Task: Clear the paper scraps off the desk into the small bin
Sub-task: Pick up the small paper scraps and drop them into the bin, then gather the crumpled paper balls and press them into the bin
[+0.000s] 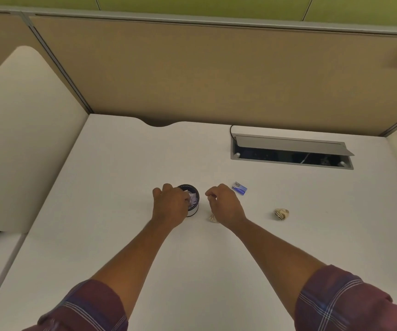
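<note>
The left hand curls its fingers on the small bin; the right hand, loosely curled, holds nothing. Crumpled scraps lie on open table.

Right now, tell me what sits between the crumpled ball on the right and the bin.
Between the crumpled ball and the bin are the right hand and a smaller scrap beneath its wrist. The left hand partly covers the bin's opening.

Matt white desk; crumpled paper scrap; glossy dark bin; woven plaid sleeves
</note>
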